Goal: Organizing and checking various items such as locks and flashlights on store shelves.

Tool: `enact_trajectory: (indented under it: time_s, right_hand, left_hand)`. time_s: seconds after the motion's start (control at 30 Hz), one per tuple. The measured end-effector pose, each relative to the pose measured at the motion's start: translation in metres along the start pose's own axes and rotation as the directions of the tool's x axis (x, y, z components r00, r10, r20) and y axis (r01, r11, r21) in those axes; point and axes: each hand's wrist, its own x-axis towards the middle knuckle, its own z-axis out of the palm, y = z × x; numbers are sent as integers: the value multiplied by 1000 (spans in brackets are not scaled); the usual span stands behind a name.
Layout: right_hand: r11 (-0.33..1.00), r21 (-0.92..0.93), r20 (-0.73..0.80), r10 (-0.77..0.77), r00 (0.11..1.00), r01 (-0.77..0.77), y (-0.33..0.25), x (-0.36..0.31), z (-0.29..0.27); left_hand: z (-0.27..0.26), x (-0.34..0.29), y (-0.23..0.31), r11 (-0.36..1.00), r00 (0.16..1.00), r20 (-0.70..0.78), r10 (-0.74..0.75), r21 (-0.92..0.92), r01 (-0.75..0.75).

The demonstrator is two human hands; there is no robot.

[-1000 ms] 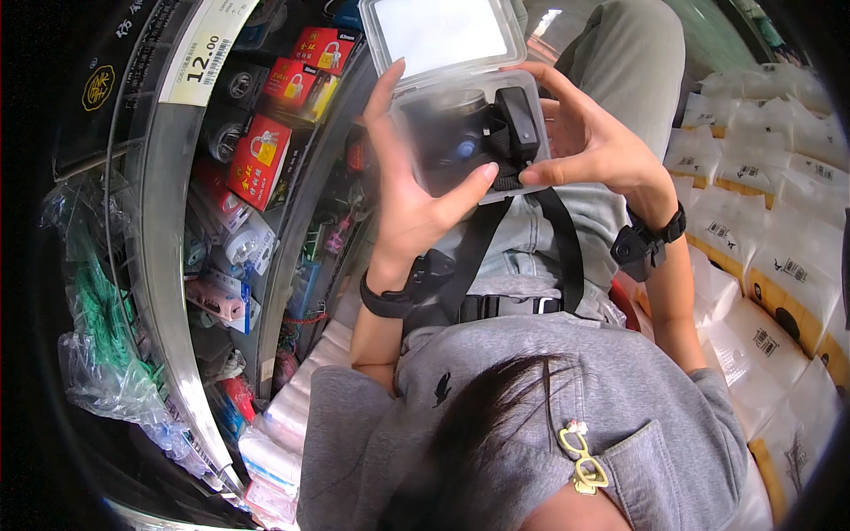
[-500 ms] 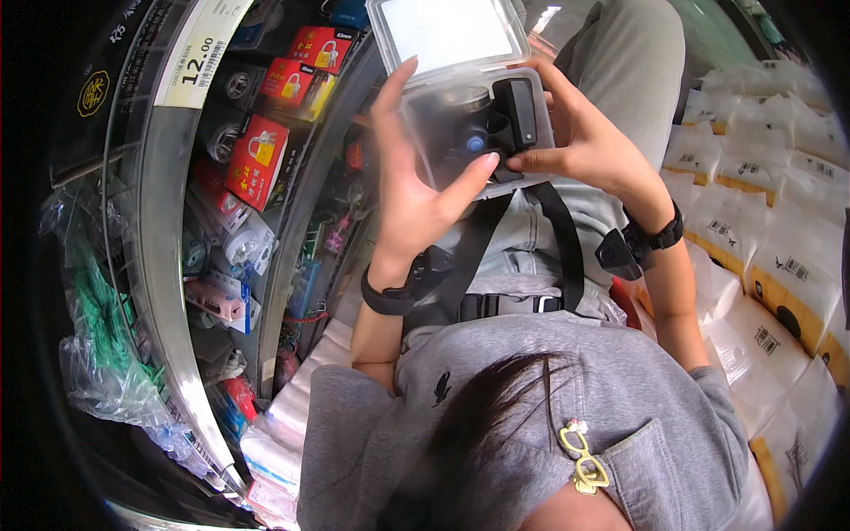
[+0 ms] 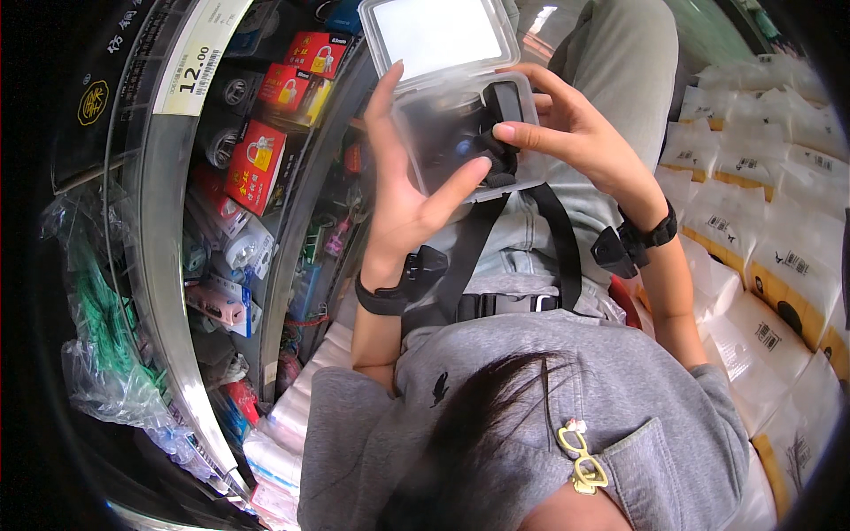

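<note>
A clear plastic box [image 3: 423, 119] is held up over my lap, its hinged lid [image 3: 436, 35] swung back at the far side. My left hand [image 3: 398, 199] grips the box's left side, with the thumb across the near edge. Round the right wall curls my right hand [image 3: 580, 146], its thumb reaching over a black block-shaped part [image 3: 504, 99] inside. Next to that part lie a round, metal-rimmed piece [image 3: 456, 103] and a small blue knob [image 3: 465, 148], seen hazily through the plastic. A dark strap-like bundle [image 3: 498, 168] sits at the near right corner.
Shelves on the left hold red boxes with padlock pictures [image 3: 257, 164] and several blister packs [image 3: 221, 301] behind a metal rail with a price label [image 3: 190, 66]. Green netting in plastic [image 3: 106, 327] hangs there. Several white-and-yellow wrapped packs [image 3: 726, 217] are stacked on the right.
My right thumb has moved up from the black part's lower end to its middle. That part now leans differently, and the box has shifted slightly left and tilted.
</note>
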Motion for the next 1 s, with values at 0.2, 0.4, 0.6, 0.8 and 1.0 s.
enact_trajectory:
  time_s: [0.2,0.4,0.6,0.8,1.0]
  right_hand:
    - [999,44,-55,14,998,-11,-11,-3,-7]
    - [999,16,54,31,998,-31,-9,5,-20]
    - [997,49,40,-58,998,56,4,12,-16]
    - [998,0,-21,-56,998,56,2,15,-5]
    - [963,21,2,-268,963,268,-13,23,-20]
  left_hand:
    - [-9,3,-8,1000,994,114,0,-1,0]
    - [-4,4,-4,994,998,42,53,-97,-48]
    - [-8,-2,2,841,941,-70,-332,-473,262]
    - [-13,-6,-5,759,875,52,-482,-474,446]
    - [-12,-9,-8,867,924,-23,-382,-356,349]
